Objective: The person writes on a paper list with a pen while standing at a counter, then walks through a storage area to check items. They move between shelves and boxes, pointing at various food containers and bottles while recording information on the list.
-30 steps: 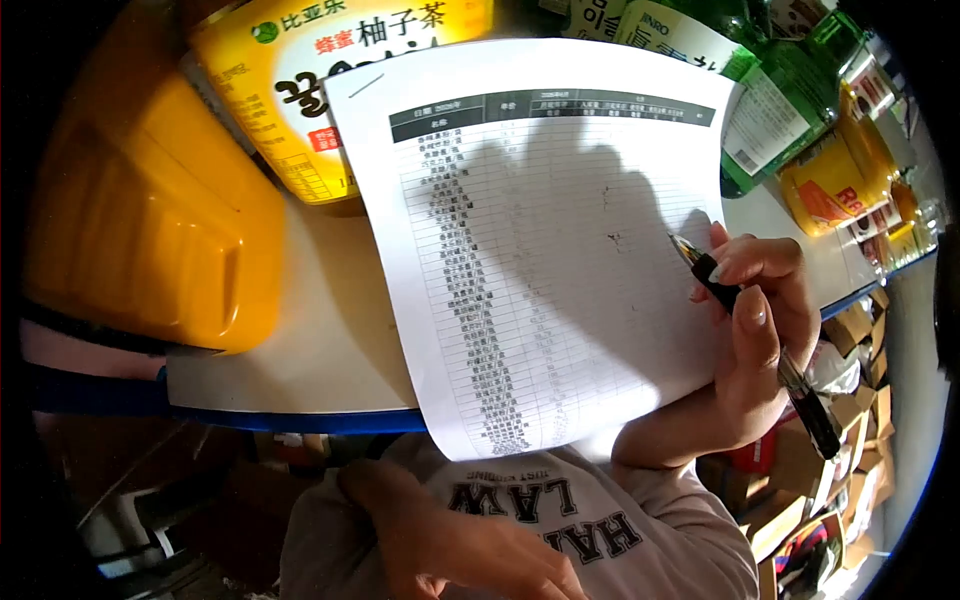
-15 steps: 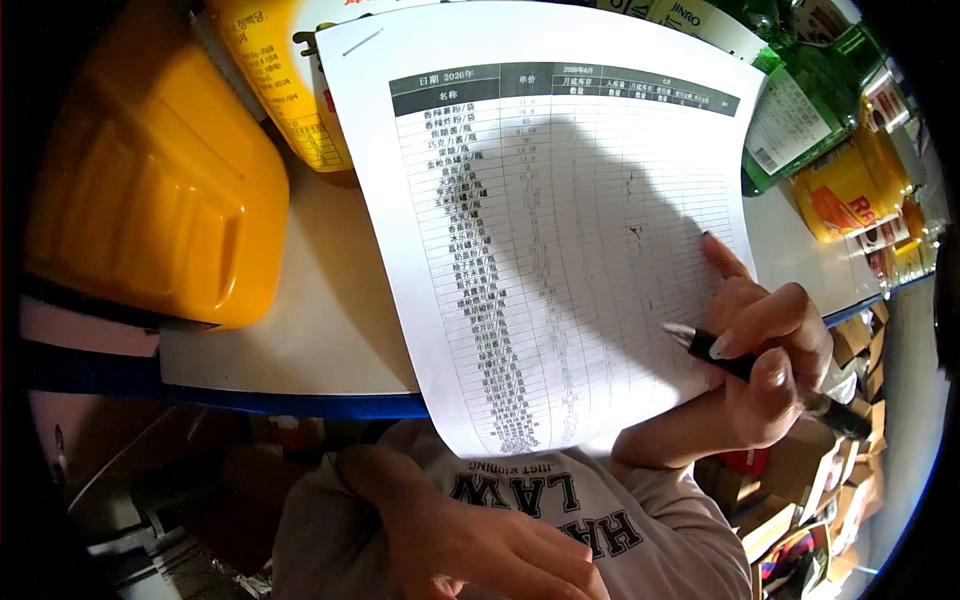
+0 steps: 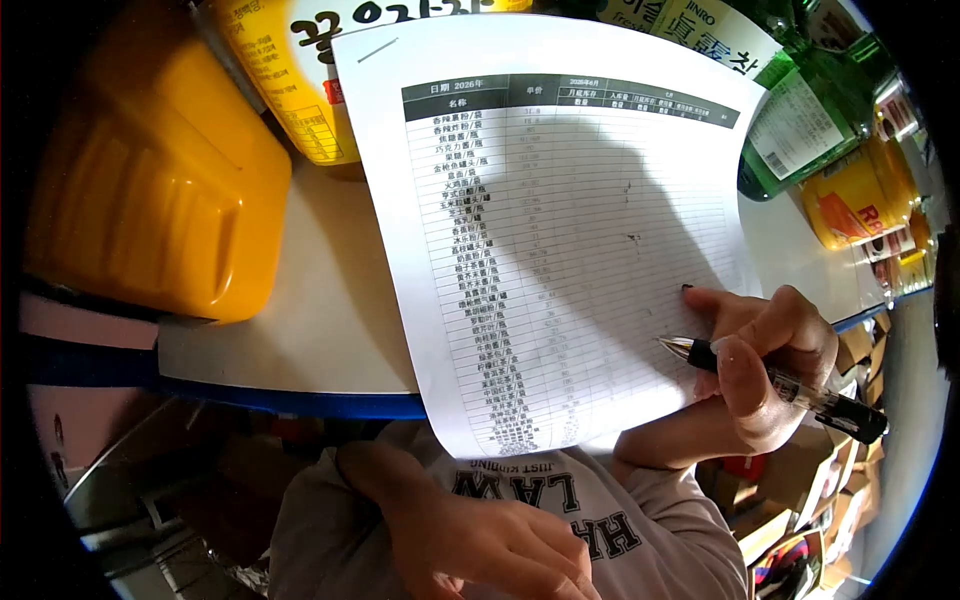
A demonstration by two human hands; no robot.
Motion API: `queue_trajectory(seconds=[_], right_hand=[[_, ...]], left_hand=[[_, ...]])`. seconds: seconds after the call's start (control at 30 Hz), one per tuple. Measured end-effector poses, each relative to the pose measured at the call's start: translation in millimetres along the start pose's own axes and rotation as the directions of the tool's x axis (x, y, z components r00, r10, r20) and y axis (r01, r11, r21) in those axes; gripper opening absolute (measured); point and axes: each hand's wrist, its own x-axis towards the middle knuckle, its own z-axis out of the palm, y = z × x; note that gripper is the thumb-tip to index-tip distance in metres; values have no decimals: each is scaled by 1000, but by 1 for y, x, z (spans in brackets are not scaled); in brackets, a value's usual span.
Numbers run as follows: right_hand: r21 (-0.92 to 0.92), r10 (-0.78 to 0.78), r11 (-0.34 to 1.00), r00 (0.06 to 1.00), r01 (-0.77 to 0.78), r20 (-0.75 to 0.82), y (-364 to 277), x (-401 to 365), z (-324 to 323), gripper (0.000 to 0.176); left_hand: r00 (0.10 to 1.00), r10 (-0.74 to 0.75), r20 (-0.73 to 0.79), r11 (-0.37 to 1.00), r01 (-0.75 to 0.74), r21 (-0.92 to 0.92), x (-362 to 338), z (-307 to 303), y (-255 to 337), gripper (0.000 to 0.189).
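Note:
My right hand (image 3: 765,365) is closed around a black pen (image 3: 825,408), its metal tip pointing left over the lower right part of a printed sheet (image 3: 585,250). One fingertip of that hand rests on the paper. The sheet carries a long table of Chinese item names and columns, with a staple at its top left corner. Its bottom edge hangs past the table edge near my shirt. My left hand (image 3: 490,545) is in front of my torso, back upward, holding nothing visible; its fingers are loosely extended, the tips partly cut off by the frame.
A yellow plastic container (image 3: 160,210) stands on the white table (image 3: 330,330) at left. Behind the sheet are a yellow labelled jar (image 3: 300,80) and green bottles (image 3: 800,130). A yellow-lidded jar (image 3: 860,195) sits at right. Cardboard boxes (image 3: 800,460) lie below the blue table edge.
My right hand's pointing finger has slid down the sheet, and the pen has tilted slightly. The sheet has shifted a little, uncovering more of the yellow jar's label. My left hand has barely moved.

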Motion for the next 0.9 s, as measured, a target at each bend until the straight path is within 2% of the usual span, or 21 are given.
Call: queue_trajectory(seconds=[0.07, 0.13, 0.2, 0.3, 0.33, 0.4, 0.47, 0.57, 0.63, 0.73, 0.9], right_hand=[[-42, -18, 999, 1000, 19, 15, 0, -1, -1, 17], [-61, -39, 997, 999, 40, 14, 0, -1, 0, 17], [-70, -49, 996, 999, 51, 19, 1, 0, 0, 16], [30, -56, 998, 998, 56, -17, 4, 2, 3, 16], [81, -57, 995, 998, 60, -37, 4, 3, 4, 17], [31, -13, 999, 999, 14, -47, 1, 0, 4, 17], [-29, -15, 999, 999, 14, -32, 0, -1, 2, 17], [-45, -20, 999, 1000, 20, -6, 1, 0, 0, 17], [61, 67, 996, 997, -64, -36, -1, 0, 1, 16], [93, 14, 996, 1000, -11, -24, 3, 1, 1, 15], [101, -6, 995, 999, 11, -47, 3, 1, 4, 15]], left_hand=[[999, -7, 51, 997, 3, 75, -2, -1, 0, 48], [999, -50, 2, 984, 49, 173, 20, -7, 15, 31], [998, -8, -57, 983, 18, 181, 20, -4, 14, 30], [987, 90, -133, 978, -62, 201, 16, 3, 4, 28], [990, 80, -120, 977, -54, 206, 15, 3, 4, 28], [998, 12, -56, 977, 1, 212, 21, -6, 14, 28], [998, 24, -65, 977, -9, 214, 21, -6, 13, 28], [971, 146, -187, 970, -104, 218, 16, 5, 0, 27], [979, 101, -178, 975, -62, 212, 17, 3, 5, 27], [995, -6, -102, 976, 28, 217, 21, -5, 17, 27], [997, -3, -72, 975, 19, 222, 22, -7, 17, 27]])
